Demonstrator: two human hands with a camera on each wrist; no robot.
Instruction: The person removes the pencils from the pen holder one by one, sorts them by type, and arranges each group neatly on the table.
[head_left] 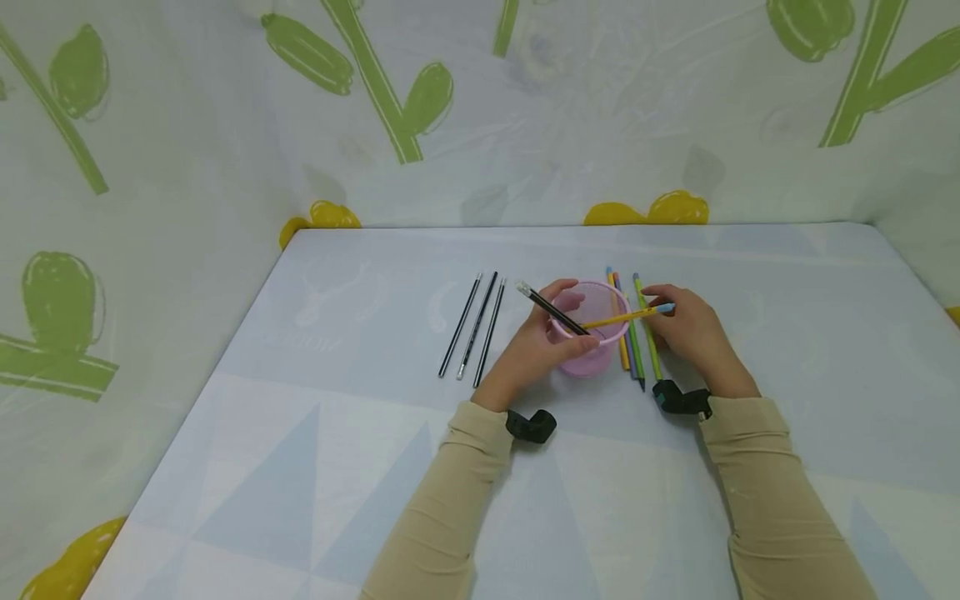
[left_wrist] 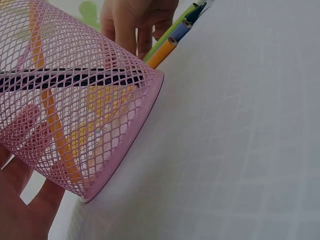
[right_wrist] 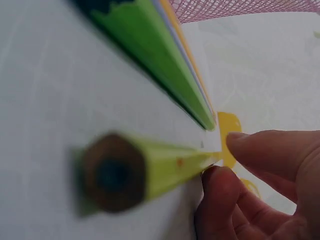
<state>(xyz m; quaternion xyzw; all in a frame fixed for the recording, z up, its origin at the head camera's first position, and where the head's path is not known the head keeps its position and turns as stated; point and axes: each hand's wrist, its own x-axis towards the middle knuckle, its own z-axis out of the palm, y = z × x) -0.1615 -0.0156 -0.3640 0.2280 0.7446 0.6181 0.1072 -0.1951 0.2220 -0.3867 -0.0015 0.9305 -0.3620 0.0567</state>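
My left hand grips a pink mesh pencil cup, thumb at the near side of its rim and fingers round the left. Inside lean a black pencil and a yellow pencil with a light-blue end; both stick out past the rim. To the right, my right hand pinches a yellow-green pencil near its far end with thumb and forefinger. Its blunt near end faces the right wrist camera. Beside it lie a green pencil, a blue-violet one and an orange one.
Three black pencils lie side by side on the table left of the cup. The pale, patterned tabletop ends at a back edge against a hanging leaf-printed cloth. Each wrist wears a small black device.
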